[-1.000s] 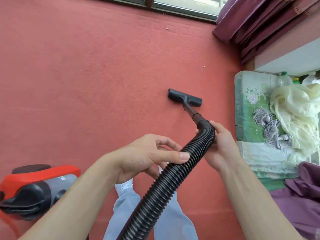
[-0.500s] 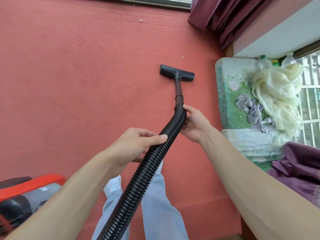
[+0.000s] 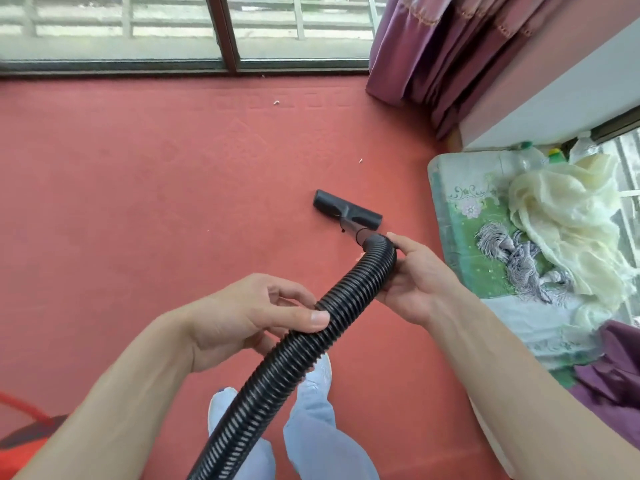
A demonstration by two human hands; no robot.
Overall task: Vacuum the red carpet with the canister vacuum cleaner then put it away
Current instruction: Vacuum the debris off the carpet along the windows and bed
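Note:
A black ribbed vacuum hose [image 3: 294,344] runs from the bottom of the view up to a short black tube and a flat black floor nozzle [image 3: 346,210] resting on the red carpet [image 3: 138,202]. My left hand [image 3: 249,317] grips the hose at its middle, thumb on top. My right hand [image 3: 415,278] grips the hose's bent upper end just behind the tube. Only a red and dark edge of the canister vacuum [image 3: 20,441] shows at the bottom left. Small pale crumbs [image 3: 361,160] lie on the carpet beyond the nozzle.
A window [image 3: 221,32] with a dark frame runs along the carpet's far edge. Purple curtains [image 3: 450,53] hang at the top right. To the right lies a green floral mattress [image 3: 460,216] with a yellowish cloth [image 3: 568,220], a grey rag and bottles. My legs stand below the hose.
The nozzle has been drawn back toward me and the hose's upper end now bends sharply in my right hand. The view has tilted up, showing the window.

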